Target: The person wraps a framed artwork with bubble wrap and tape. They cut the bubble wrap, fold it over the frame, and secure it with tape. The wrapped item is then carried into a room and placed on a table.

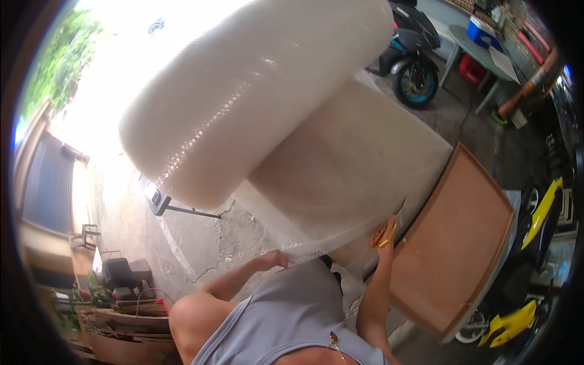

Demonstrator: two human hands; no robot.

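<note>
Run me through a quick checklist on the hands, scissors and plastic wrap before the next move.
1. Left hand at the plastic wrap's near edge: ok; how firm its grip is, cannot tell.
2. Right hand holding the scissors: ok.
3. Scissors' tip pointing away from the body: ok.
4. Scissors' blades open or closed: cannot tell, too small here.
5. Left hand clear of the blades: ok, well to their left.
6. Wrap cut free of the big roll: cannot tell.
</note>
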